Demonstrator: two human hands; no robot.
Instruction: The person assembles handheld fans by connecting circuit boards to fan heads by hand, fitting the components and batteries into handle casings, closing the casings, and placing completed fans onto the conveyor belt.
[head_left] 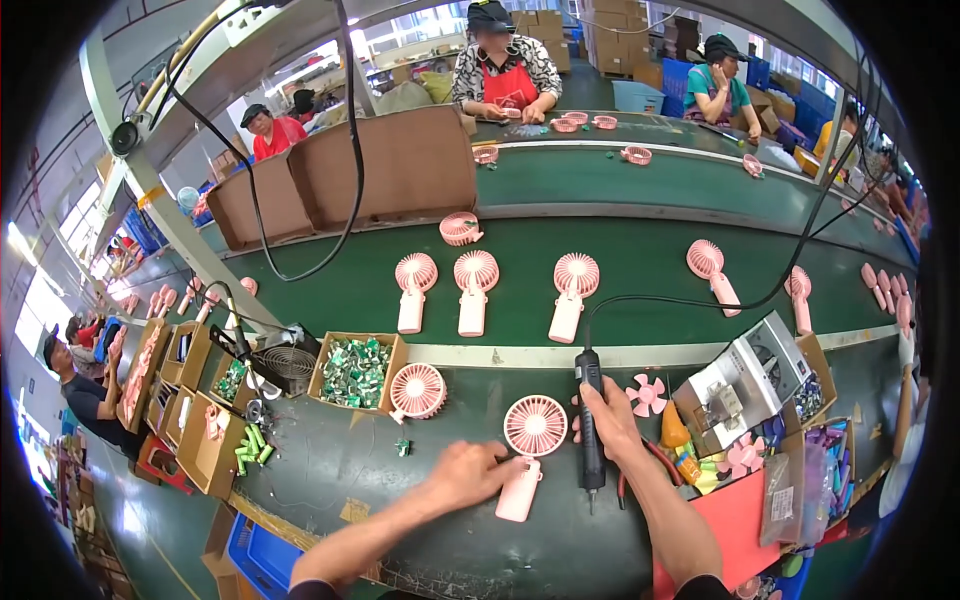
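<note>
A pink handheld fan (518,495) lies on the dark green bench in front of me, its round grille pointing away. The fingers of my left hand (465,478) are closed at the top of its handle, just below the grille. In my right hand (614,425) is a black electric screwdriver (592,455), held upright to the right of the fan, tip down and apart from it. A black cable runs from its top. Another pink fan head (418,390) sits left of the fan, near a small green circuit board (403,447).
A cardboard box of circuit boards (355,372) stands at left, with green cylindrical cells (253,445) nearby. At right are pliers (662,460), a pink fan blade (646,395) and a white metal fixture (745,385). Several pink fans lie on the belt (640,265) beyond. Co-workers sit across.
</note>
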